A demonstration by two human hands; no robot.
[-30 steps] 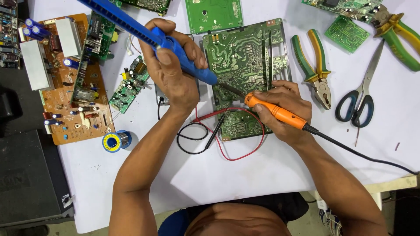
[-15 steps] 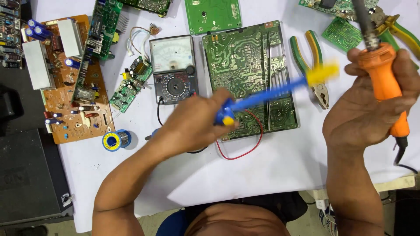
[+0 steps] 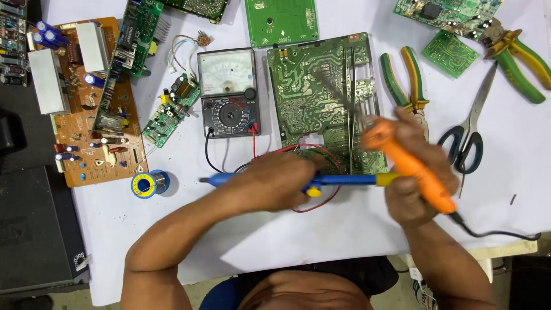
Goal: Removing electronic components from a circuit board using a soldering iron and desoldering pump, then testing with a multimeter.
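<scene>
Head view: blue desoldering pump (image 3: 344, 180) lengthwise left-right.

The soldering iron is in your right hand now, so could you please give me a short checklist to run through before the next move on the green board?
1. Right hand grips the orange soldering iron: ok.
2. Left hand holds the blue desoldering pump: ok.
3. Iron tip on a joint of the green circuit board: cannot tell, blurred.
4. Iron's black cord free of the scissors: ok.
5. Multimeter leads off the work area: not ok, the red lead loops over the board's lower edge.
</scene>
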